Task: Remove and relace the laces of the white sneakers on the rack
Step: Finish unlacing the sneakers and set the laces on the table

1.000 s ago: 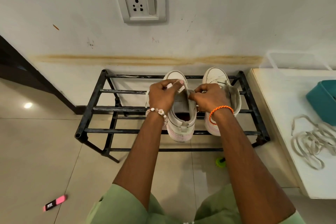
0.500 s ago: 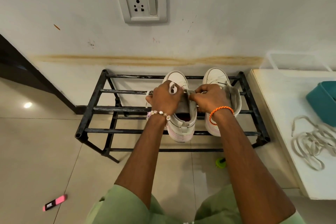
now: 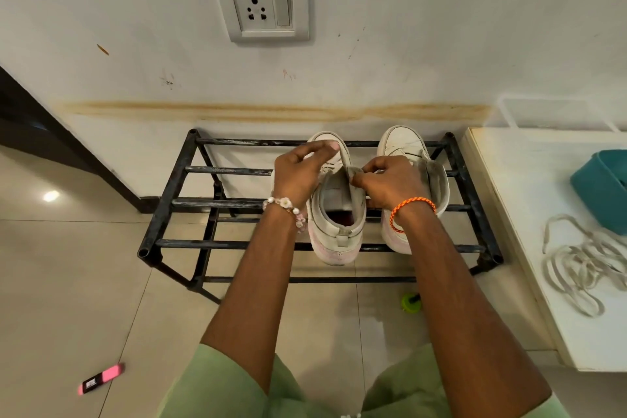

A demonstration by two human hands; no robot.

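Two white sneakers stand toes to the wall on a black metal rack [image 3: 176, 204]. The left sneaker [image 3: 336, 231] is between my hands, its heel toward me and its mouth open. My left hand [image 3: 298, 173] is curled over its left side with the fingertips pinched near the laces at the eyelets. My right hand [image 3: 390, 185] pinches the right edge of its upper near the tongue. The right sneaker [image 3: 403, 146] is partly hidden behind my right hand and wrist.
A loose white lace [image 3: 576, 265] lies in a heap on the white table [image 3: 515, 214] to the right, beside a teal container [image 3: 604, 190]. On the floor are a pink and black eraser [image 3: 101, 378] and a green object [image 3: 411, 303]. A wall socket [image 3: 260, 3] is above the rack.
My left hand's fingers have shifted up toward the toe of the left sneaker, fingertips now pinched together. My right hand stays on the upper's edge.
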